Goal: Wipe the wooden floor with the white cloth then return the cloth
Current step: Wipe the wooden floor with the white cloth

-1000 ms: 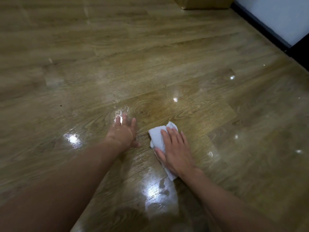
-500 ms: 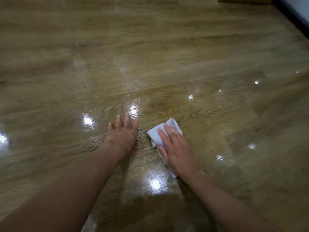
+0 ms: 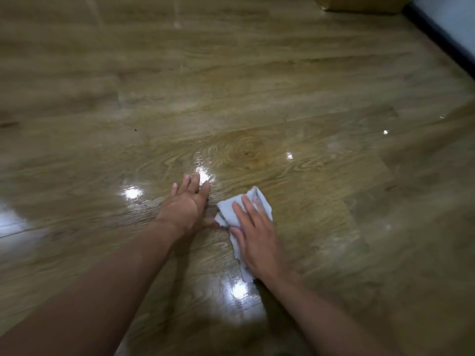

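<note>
One cloth (image 3: 228, 209) under flat right hand (image 3: 257, 241)

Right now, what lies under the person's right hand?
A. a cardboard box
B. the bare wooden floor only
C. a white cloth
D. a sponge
C: the right hand lies flat, fingers straight, on the white cloth, pressing it to the wooden floor.

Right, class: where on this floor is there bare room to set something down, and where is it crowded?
Bare floor lies beyond the left hand and right hand, up to the brown box and dark skirting. Crowded: white cloth under the right hand, close beside the left.
</note>
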### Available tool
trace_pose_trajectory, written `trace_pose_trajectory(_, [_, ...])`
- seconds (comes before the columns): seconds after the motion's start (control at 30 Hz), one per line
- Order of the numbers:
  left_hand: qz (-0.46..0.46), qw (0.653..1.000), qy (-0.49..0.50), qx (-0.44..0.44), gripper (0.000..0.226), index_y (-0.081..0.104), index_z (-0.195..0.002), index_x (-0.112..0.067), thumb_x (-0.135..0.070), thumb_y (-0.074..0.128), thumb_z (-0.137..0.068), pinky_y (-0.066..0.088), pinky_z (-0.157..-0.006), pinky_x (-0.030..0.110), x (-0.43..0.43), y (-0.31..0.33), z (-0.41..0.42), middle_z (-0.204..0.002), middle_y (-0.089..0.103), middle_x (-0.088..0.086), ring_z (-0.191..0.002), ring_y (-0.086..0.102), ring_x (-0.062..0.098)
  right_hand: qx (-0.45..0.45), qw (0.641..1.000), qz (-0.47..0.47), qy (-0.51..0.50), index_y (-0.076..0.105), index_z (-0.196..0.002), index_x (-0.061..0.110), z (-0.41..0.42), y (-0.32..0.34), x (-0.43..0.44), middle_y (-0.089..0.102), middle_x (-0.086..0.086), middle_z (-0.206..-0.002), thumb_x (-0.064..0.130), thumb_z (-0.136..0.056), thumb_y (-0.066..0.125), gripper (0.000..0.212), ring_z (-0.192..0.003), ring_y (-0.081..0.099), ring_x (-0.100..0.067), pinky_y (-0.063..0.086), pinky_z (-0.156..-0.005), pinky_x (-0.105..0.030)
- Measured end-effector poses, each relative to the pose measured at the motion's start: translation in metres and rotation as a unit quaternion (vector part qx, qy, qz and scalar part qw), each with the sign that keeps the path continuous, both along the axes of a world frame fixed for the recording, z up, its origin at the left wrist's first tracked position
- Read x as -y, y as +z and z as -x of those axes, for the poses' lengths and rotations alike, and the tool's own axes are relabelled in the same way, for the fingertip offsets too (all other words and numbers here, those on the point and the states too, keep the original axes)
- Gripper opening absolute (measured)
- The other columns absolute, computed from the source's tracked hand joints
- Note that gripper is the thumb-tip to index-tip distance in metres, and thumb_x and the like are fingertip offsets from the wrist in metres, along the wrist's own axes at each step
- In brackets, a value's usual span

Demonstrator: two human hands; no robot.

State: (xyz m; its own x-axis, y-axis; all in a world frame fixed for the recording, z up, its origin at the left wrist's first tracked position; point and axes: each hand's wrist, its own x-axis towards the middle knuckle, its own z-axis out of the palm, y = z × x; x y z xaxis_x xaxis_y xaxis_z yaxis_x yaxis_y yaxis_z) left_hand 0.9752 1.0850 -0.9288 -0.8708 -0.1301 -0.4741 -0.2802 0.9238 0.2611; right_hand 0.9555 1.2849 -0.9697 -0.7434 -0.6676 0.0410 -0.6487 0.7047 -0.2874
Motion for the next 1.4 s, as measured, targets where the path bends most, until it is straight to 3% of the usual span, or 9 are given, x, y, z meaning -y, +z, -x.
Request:
trace_pose_trajectory(0.13, [0.022,0.999,-0.003,0.04,0.116,-0.003,-0.153,-0.019,-0.068,0.064,-0.072,0.01,-0.119,0.05,0.003,0.007,-0.017,-0.16,-0.013,0.01,-0.147,-0.006,0.035,0.029,0.998,0.002,-0.057,0.04,-0.144,0.019,0.014,0.005,-0.017,0.033,-0.005,-0.153,0.042,-0.099,0.027,0.052,-0.142,0.026,-0.03,0.027,-0.116,-0.043])
trace_pose_trajectory(0.3, [0.042,0.998,-0.008,0.043,0.115,-0.008,-0.152,-0.026,-0.075,0.056,-0.07,0.007,-0.118,0.052,0.005,0.009,-0.039,-0.159,-0.02,0.008,-0.146,-0.011,0.037,0.015,0.994,-0.042,-0.095,0.032,-0.146,0.007,0.039,0.004,0.058,0.029,-0.018,-0.153,0.041,-0.098,0.011,0.062,-0.143,0.021,-0.037,0.016,-0.119,-0.046])
trace_pose_trajectory(0.47, [0.042,0.998,-0.03,0.048,0.114,-0.005,-0.153,-0.019,-0.067,0.063,-0.074,0.007,-0.116,0.052,0.011,0.006,-0.037,-0.159,-0.017,0.01,-0.146,-0.009,0.037,-0.01,0.999,-0.024,-0.04,0.041,-0.142,0.009,0.018,-0.001,0.095,0.038,-0.017,-0.149,0.04,-0.098,0.021,0.058,-0.14,0.029,-0.039,0.021,-0.117,-0.044])
trace_pose_trajectory(0.63, [0.05,0.998,-0.036,0.002,0.096,0.01,-0.153,-0.013,-0.059,0.058,-0.083,0.012,-0.118,0.05,0.008,0.007,-0.059,-0.161,-0.006,0.01,-0.147,-0.002,0.032,-0.042,0.997,-0.04,0.053,0.042,-0.142,0.011,-0.023,0.002,0.053,0.038,-0.013,-0.15,0.039,-0.098,0.031,0.053,-0.137,0.035,-0.036,0.032,-0.113,-0.044])
trace_pose_trajectory(0.73, [0.047,0.999,-0.021,0.0,0.101,0.001,-0.153,-0.012,-0.06,0.056,-0.084,0.01,-0.119,0.049,0.001,0.004,-0.075,-0.161,-0.01,0.007,-0.148,-0.006,0.029,-0.031,0.991,-0.067,0.108,0.036,-0.146,0.015,-0.023,0.004,0.024,0.033,-0.008,-0.154,0.042,-0.101,0.029,0.053,-0.141,0.03,-0.031,0.03,-0.113,-0.045])
trace_pose_trajectory(1.0, [-0.023,1.0,0.008,-0.007,0.113,0.004,-0.154,-0.014,-0.057,0.07,-0.073,0.007,-0.12,0.044,0.012,0.001,-0.073,-0.161,-0.006,0.003,-0.148,-0.004,0.023,0.037,0.999,-0.029,0.017,0.03,-0.148,0.013,0.018,0.004,0.088,0.024,-0.013,-0.157,0.034,-0.102,0.034,0.05,-0.145,0.016,-0.036,0.015,-0.118,-0.042])
trace_pose_trajectory(1.13, [-0.019,0.997,0.034,-0.065,0.116,0.013,-0.152,-0.012,-0.068,0.068,-0.066,0.016,-0.119,0.041,0.016,-0.003,-0.084,-0.16,0.004,0.007,-0.148,0.006,0.022,0.006,0.997,-0.015,0.077,0.038,-0.145,0.011,-0.033,0.003,0.068,0.034,-0.013,-0.152,0.039,-0.098,0.03,0.055,-0.14,0.03,-0.036,0.028,-0.114,-0.044])
trace_pose_trajectory(1.3, [-0.01,0.999,0.026,-0.035,0.114,0.006,-0.153,-0.011,-0.064,0.067,-0.072,0.01,-0.12,0.042,0.022,0.001,-0.101,-0.161,-0.004,0.008,-0.148,-0.004,0.023,-0.027,0.975,-0.03,0.216,0.043,-0.143,0.013,-0.043,-0.001,0.026,0.041,-0.01,-0.149,0.04,-0.1,0.038,0.051,-0.135,0.039,-0.031,0.032,-0.112,-0.043])
trace_pose_trajectory(1.4, [-0.007,0.999,0.039,-0.035,0.113,0.006,-0.153,-0.014,-0.062,0.069,-0.072,0.013,-0.12,0.04,0.031,0.0,-0.116,-0.161,0.0,0.007,-0.148,0.001,0.025,-0.016,0.987,-0.036,0.154,0.043,-0.142,0.013,-0.019,-0.003,0.052,0.04,-0.011,-0.148,0.04,-0.1,0.031,0.051,-0.135,0.037,-0.034,0.03,-0.112,-0.047])
